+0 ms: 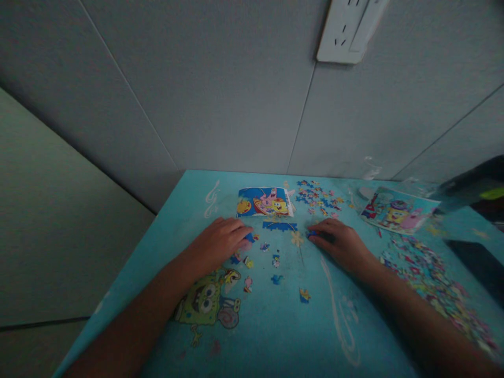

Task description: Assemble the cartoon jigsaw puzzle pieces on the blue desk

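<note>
My left hand (220, 239) rests palm down on a turquoise cartoon-printed table (275, 325), its fingertips on a small blue puzzle piece (249, 238). My right hand (338, 241) lies palm down too, fingertips touching another blue piece (312, 234). Between the hands sits a short joined strip of blue pieces (279, 226). Behind it lies a colourful reference picture (264, 202). Several loose pieces (275, 261) are scattered in front of the hands. Whether either hand pinches its piece is hard to tell.
A heap of loose pieces (318, 197) lies at the back, and a bigger heap (429, 273) along the right side. A second picture card (397, 211) sits at the back right. A grey wall with a white socket (346, 31) rises behind the table.
</note>
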Tool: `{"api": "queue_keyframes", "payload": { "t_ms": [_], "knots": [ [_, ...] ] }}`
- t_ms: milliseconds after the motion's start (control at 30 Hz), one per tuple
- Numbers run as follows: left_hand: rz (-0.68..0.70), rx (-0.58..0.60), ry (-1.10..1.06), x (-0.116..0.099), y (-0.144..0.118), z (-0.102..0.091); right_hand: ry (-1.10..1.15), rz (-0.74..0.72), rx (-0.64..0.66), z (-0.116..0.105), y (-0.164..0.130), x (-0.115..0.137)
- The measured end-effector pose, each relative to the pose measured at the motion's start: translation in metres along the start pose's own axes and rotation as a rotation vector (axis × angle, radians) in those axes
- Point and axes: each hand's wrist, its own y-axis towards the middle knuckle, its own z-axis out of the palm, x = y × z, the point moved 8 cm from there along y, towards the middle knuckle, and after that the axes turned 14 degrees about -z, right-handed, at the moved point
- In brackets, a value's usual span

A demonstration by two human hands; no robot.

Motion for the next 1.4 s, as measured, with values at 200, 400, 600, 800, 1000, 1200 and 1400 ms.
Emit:
{"api": "queue_keyframes", "payload": {
  "t_ms": [200,400,600,800,1000,1200,1400],
  "knots": [
    [0.001,0.003,0.003,-0.001,-0.001,0.000,0.006,0.004,0.013,0.001,-0.001,0.002],
    [0.020,-0.025,-0.010,-0.003,-0.001,-0.003,0.015,-0.002,0.001,0.001,0.000,0.003],
    [0.011,-0.001,-0.013,-0.002,0.000,-0.001,0.022,0.012,-0.016,0.001,-0.001,0.002],
    [0.009,0.011,-0.025,-0.001,-0.001,0.000,0.013,0.029,-0.013,0.000,-0.001,0.002],
    [0.012,0.016,-0.015,-0.003,0.000,-0.002,-0.026,0.088,-0.027,-0.001,-0.005,-0.005],
    [0.006,0.027,-0.011,-0.003,0.000,-0.001,-0.022,0.067,-0.041,-0.003,-0.002,-0.004],
    [-0.006,0.048,-0.021,-0.001,-0.001,0.001,-0.028,0.164,-0.042,-0.004,-0.006,-0.008]
  ]
}}
